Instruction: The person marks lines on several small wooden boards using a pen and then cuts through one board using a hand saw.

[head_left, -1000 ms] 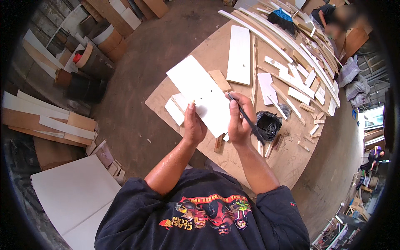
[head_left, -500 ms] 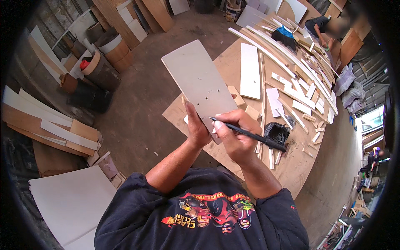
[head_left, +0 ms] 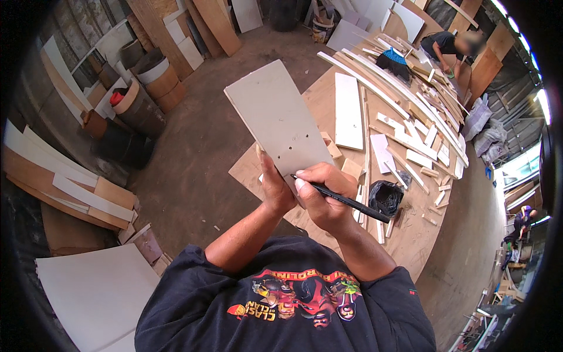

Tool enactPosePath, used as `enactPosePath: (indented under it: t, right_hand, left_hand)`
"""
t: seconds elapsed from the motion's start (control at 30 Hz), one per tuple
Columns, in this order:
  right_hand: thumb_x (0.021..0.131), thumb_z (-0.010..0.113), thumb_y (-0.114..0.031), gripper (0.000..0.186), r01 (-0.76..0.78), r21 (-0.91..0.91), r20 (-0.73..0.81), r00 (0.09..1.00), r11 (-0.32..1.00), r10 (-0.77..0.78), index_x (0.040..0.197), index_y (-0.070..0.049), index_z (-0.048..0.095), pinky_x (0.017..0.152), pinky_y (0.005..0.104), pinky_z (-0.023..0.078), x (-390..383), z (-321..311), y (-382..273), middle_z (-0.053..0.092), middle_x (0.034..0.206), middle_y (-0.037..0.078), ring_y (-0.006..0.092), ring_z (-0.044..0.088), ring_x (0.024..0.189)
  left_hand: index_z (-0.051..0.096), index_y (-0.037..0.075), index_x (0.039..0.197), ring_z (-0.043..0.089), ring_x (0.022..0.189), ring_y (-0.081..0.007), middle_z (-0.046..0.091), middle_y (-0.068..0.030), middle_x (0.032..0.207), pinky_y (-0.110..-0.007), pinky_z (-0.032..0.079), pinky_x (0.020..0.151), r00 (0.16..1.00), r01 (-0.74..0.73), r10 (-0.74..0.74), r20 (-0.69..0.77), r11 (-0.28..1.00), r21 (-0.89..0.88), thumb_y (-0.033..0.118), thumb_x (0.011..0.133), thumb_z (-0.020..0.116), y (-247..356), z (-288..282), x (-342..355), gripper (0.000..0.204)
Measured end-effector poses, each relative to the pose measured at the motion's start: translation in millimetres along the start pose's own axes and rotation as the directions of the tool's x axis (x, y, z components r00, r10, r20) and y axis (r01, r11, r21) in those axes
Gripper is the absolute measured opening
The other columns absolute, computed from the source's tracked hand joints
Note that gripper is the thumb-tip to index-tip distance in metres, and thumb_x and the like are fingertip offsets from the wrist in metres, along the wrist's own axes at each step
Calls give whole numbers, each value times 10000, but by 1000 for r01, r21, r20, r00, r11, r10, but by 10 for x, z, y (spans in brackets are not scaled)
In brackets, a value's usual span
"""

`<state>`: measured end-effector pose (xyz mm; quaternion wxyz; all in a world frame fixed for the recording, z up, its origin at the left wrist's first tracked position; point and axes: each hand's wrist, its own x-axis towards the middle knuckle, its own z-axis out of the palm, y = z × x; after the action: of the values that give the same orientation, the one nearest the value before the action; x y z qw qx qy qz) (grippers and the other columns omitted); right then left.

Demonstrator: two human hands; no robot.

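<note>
Evidently, the step in hand is marking or writing on a pale board (head_left: 275, 108) with a black pen (head_left: 359, 206). The board is held up in front of the chest, tilted, over the near corner of the tabletop (head_left: 410, 252), its far end seen against the floor (head_left: 196, 126). The left hand (head_left: 279, 191) grips its lower left edge, thumb lying along the side. The right hand (head_left: 329, 200) grips the pen between thumb and fingers, tip at the board's face near the lower end; whether the tip actually touches cannot be confirmed. Three dark spots (head_left: 290, 148) show above the tip; whether they are holes or marks cannot be told. The right hand covers much of the lower end, so any line there is hidden.

In this inspector's judgement, the next move calls for a firm left hand and a short, controlled stroke, since the board appears to have no support beneath it and could rock under pressure.

On the tabletop, a black plastic bag (head_left: 385, 196) sits near the right hand, with wood blocks (head_left: 352, 169) just beyond the board.
</note>
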<state>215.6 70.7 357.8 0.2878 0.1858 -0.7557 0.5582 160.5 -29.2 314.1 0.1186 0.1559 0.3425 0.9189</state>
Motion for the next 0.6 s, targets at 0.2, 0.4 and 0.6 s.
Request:
enactPosePath:
  t: [0.2, 0.4, 0.6]
  right_hand:
    - [851, 663, 35, 65, 41, -7, 17, 999, 999, -41, 916, 36, 662, 615, 269, 512, 21, -38, 9, 705, 811, 138, 163, 668, 670]
    - [848, 663, 37, 67, 38, -25, -2, 999, 999, -38, 915, 34, 666, 605, 272, 505, 0, -97, 38, 701, 792, 131, 157, 660, 662]
    - [877, 671, -36, 43, -10, -4, -11, 1000, 1000, 10, 902, -2, 676, 584, 308, 528, -20, -161, 52, 706, 779, 159, 215, 702, 651]
  left_hand:
    - [379, 19, 1499, 589, 1220, -336, 538, -188, 1402, -493, 495, 1028, 999, -52, 52, -4, 997, 55, 910, 861, 271, 23, 85, 3, 1101]
    - [387, 13, 1485, 592, 1219, -314, 567, -204, 1355, -475, 498, 1025, 999, -24, 20, 37, 995, 97, 914, 860, 237, -121, -27, 20, 1106]
    - [397, 10, 1473, 590, 1221, -314, 572, -201, 1344, -470, 495, 1030, 1000, -13, 16, -27, 992, 123, 911, 862, 244, -136, 56, 5, 1099]
